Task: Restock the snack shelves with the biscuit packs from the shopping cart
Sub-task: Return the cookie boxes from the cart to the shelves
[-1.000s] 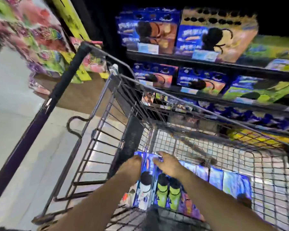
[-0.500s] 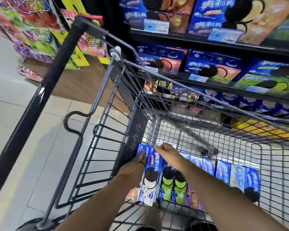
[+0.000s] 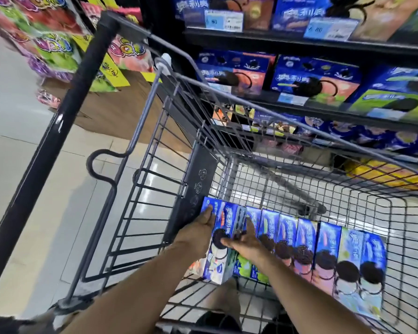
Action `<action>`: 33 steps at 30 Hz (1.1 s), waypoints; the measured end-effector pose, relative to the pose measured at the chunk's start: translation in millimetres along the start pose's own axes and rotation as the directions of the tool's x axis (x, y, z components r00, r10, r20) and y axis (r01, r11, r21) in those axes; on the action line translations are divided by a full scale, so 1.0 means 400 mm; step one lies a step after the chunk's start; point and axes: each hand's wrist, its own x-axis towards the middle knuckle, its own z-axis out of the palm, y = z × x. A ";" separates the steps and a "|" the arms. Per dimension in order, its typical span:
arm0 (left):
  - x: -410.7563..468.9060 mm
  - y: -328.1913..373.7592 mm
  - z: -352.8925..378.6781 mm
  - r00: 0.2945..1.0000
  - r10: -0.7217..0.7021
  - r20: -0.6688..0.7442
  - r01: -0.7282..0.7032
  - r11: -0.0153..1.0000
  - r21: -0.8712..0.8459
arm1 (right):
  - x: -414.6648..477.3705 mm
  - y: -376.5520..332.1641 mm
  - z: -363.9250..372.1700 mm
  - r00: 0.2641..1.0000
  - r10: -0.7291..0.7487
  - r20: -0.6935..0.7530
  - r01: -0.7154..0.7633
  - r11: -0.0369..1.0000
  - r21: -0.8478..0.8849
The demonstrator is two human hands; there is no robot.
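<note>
Supermarket aisle with a pale, glossy tiled floor [image 3: 15, 145] and dark shelves [image 3: 299, 45] on the right, packed with blue cardboard biscuit boxes [image 3: 314, 78]. Paper price tags [image 3: 223, 20] are clipped along the top shelf edge. Off to the left hang shiny, crinkly snack bags [image 3: 56, 49] in pink and green, too blurry to read.

The shopping cart [image 3: 227, 92] is grey metal wire with a fine mesh basket, and it has a thick, smooth black handle bar [image 3: 65, 112] running diagonally across the view.

The biscuit packs [image 3: 328, 242] are down on the basket floor. They're slim rectangular boxes standing side by side in a neat row, blue on top with dark round cookies printed lower down. A couple have green or pinkish bottoms.

Both of the person's bare arms reach into the basket at the left end of that row. The left hand [image 3: 198, 231] lies flat against the outer side of the end pack [image 3: 227, 218], fingers pretty much straight and pointing up along the box, not wrapped round it. The right hand [image 3: 247, 243] is spread wide: its thumb lies across the printed front, while the fingers point up and slot in between the neighbouring packs. So the end pack or two are squeezed between the two palms. Whether they've left the mesh is hard to tell.
</note>
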 end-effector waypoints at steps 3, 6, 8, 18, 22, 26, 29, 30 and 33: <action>-0.002 0.009 0.001 0.998 -0.057 -0.025 0.053 0.990 -0.130 | -0.005 0.013 -0.002 0.999 0.032 -0.043 -0.030 0.998 0.047; -0.012 0.024 -0.031 0.995 -0.037 -0.094 0.020 0.985 -0.174 | -0.030 0.002 -0.044 0.999 0.020 -0.051 -0.015 0.995 0.101; -0.017 0.060 -0.065 0.991 -0.076 -0.107 0.051 0.974 -0.222 | -0.078 -0.013 -0.093 1.000 -0.013 -0.024 0.017 0.988 0.151; -0.060 0.367 -0.404 0.996 -0.078 0.047 0.040 -0.087 -0.995 | -0.419 -0.203 -0.446 0.974 -0.088 0.209 0.052 0.984 0.171; -0.098 0.465 -0.506 0.998 -0.033 -0.052 -0.057 -0.169 -0.984 | -0.550 -0.245 -0.570 0.957 -0.176 0.232 0.118 0.963 0.241; -0.120 0.581 -0.585 0.976 -0.185 -0.112 -0.171 -0.343 -0.924 | -0.674 -0.233 -0.680 0.974 -0.188 0.123 0.160 0.965 0.207; -0.148 0.660 -0.640 0.934 -0.316 -0.168 -0.296 -0.416 -0.860 | -0.749 -0.193 -0.776 0.985 -0.173 0.026 0.163 0.962 0.221; -0.158 0.683 -0.657 0.920 -0.347 -0.184 -0.331 -0.431 -0.839 | -0.768 -0.181 -0.804 0.983 -0.184 0.022 0.173 0.952 0.253; -0.190 0.746 -0.703 0.880 -0.400 -0.257 -0.427 -0.428 -0.797 | -0.816 -0.161 -0.864 0.968 -0.251 -0.013 0.237 0.897 0.373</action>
